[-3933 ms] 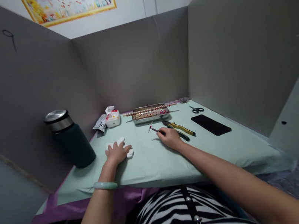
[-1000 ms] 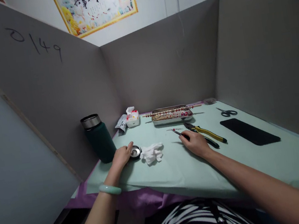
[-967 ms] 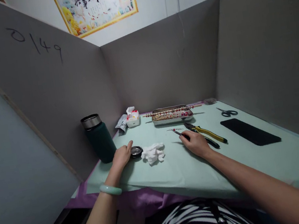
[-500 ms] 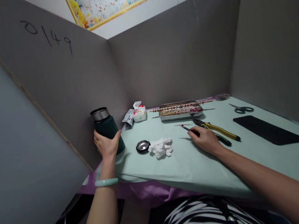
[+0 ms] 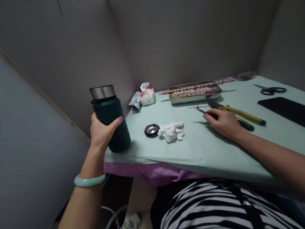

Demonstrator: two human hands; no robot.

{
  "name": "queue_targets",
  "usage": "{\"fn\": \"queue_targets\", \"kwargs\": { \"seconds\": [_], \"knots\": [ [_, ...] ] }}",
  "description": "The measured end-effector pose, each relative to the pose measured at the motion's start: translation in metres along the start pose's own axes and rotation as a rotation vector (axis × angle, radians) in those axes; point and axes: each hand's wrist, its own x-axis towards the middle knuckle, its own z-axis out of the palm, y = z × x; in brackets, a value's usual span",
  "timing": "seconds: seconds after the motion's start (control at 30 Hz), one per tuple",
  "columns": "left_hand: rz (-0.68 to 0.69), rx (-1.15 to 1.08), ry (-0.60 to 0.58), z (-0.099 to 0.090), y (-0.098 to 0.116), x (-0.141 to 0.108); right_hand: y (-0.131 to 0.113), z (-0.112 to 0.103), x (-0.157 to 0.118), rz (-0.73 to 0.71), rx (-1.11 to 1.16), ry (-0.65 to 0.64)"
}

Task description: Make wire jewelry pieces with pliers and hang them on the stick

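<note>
My left hand (image 5: 102, 133) is wrapped round a dark green bottle (image 5: 114, 114) with a bare metal neck. The bottle stands upright by the table's front left edge. To its right lies a small round lid (image 5: 151, 130), black-rimmed with a silvery middle, touching a crumpled white tissue (image 5: 170, 131). My right hand (image 5: 225, 122) rests on the table, fingers closed on a slim dark pointed tool (image 5: 201, 110), whose exact kind I cannot make out. Its tip is close to a small red bead (image 5: 197, 107). Yellow-handled pliers (image 5: 246, 115) lie just beyond that hand, partly hidden by it.
At the back, a metal tray (image 5: 196, 99) of beads has beaded sticks across it. A tissue pack (image 5: 147, 97) and a crumpled packet (image 5: 135, 101) sit back left. Scissors (image 5: 273, 90) and a black mat (image 5: 298, 112) lie right. Grey partitions (image 5: 185, 29) enclose the table.
My view has tilted down. The bottle, still in my left hand, has shifted nearer the front left edge, away from the lid, and looks more upright. My right hand keeps its place by the bead.
</note>
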Motion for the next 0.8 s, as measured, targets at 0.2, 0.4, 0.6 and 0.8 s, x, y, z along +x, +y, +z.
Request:
{"fn": "queue_targets", "kwargs": {
  "seconds": [0.2, 0.4, 0.6, 0.8],
  "knots": [
    [0.006, 0.120, -0.292, -0.038, 0.025, -0.026, 0.000, 0.000, 0.000, 0.001, 0.006, 0.014],
    [-0.084, 0.270, -0.537, -0.046, 0.024, -0.053, 0.001, 0.001, 0.001, -0.013, 0.009, 0.005],
    [-0.127, 0.315, -0.685, -0.043, 0.017, -0.065, -0.001, -0.001, 0.000, -0.001, 0.006, -0.001],
    [-0.145, 0.368, -0.710, -0.031, 0.020, -0.065, -0.003, -0.003, 0.000, -0.004, 0.006, -0.011]
  ]
}}
